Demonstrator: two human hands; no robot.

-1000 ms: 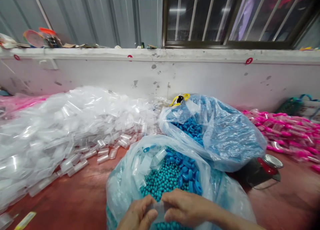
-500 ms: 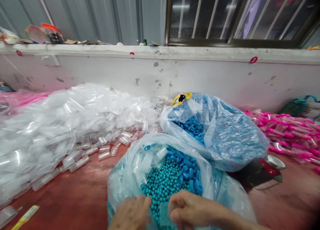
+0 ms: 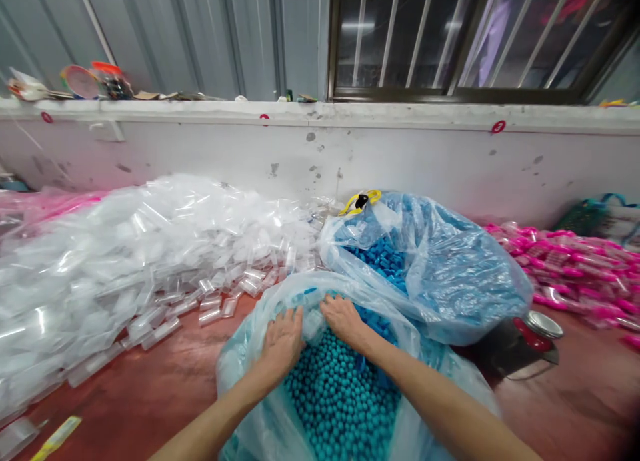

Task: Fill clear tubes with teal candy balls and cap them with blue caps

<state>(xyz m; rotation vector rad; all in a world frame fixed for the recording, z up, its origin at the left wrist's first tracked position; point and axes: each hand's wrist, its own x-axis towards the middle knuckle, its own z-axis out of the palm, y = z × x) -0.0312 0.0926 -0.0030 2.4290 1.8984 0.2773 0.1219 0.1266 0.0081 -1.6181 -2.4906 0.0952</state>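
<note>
A translucent plastic bag (image 3: pixel 240 374) stands wide at its mouth in front of me, holding many small teal beads (image 3: pixel 345 394). Blue plastic pieces (image 3: pixel 373 322) lie toward its far right side, partly behind my right arm. My left hand (image 3: pixel 283 341) is over the bag's left inner side, fingers stretched out against clear plastic pieces. Close beside it, my right hand (image 3: pixel 343 317) reaches to the far part of the bag, its fingers extended over clear plastic tubes (image 3: pixel 313 321). The fingertips of both hands touch or nearly touch these tubes, and neither visibly grips one.
A large heap of clear plastic tubes (image 3: pixel 150 247) covers the table's left. Behind the bead bag sits another bag (image 3: pixel 450 267) with blue pieces (image 3: pixel 383 257). Pink packed items (image 3: pixel 575 267) and a dark container with a metal lid (image 3: pixel 544 324) are at right. A yellow tool (image 3: pixel 57 437) lies front left.
Both hands have moved forward from the near side of the bag to its far part. The clear piece by my right hand is no longer seen there. The view has tilted slightly.
</note>
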